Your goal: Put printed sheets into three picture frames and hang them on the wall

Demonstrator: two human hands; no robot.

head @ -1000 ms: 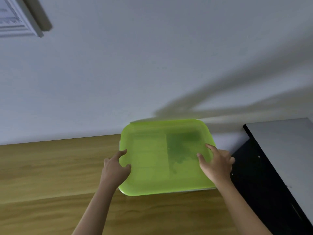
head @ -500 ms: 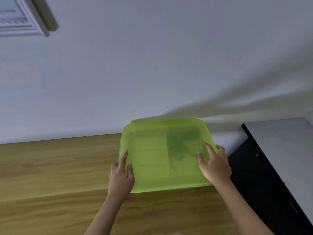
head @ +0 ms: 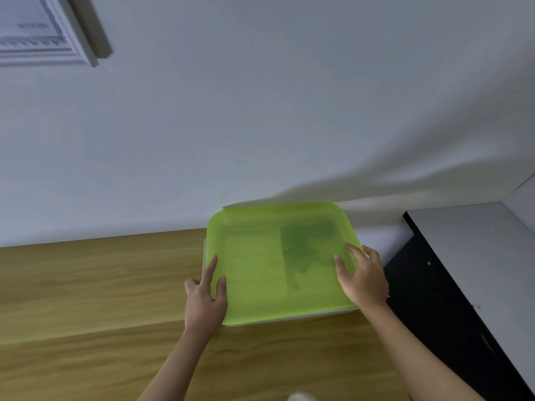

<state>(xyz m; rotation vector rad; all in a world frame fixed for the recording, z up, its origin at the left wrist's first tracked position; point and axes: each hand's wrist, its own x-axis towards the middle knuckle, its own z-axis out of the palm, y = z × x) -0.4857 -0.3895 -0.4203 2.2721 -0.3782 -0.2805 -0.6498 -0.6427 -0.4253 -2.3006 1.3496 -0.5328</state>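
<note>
A flat box with a translucent green lid (head: pixel 278 267) lies on the wooden surface (head: pixel 86 285) against the white wall. A printed sheet with a dark picture shows faintly through the lid. My left hand (head: pixel 205 299) lies on the lid's near left corner, two fingers on top and the thumb beside the edge. My right hand (head: pixel 362 276) spreads over the lid's right rim, with the thumb and a finger on top. A white picture frame (head: pixel 43 33) hangs on the wall at the upper left, cut off by the image edge.
A black cabinet with a grey top (head: pixel 469 256) stands close to the box's right side. The white wall (head: pixel 260 111) rises directly behind the box. Wooden surface stretches to the left and toward me.
My left hand has shifted from gripping the lid's left edge to lying with fingers flat on top. My right hand has slid slightly outward toward the right rim. The view has tilted a little.
</note>
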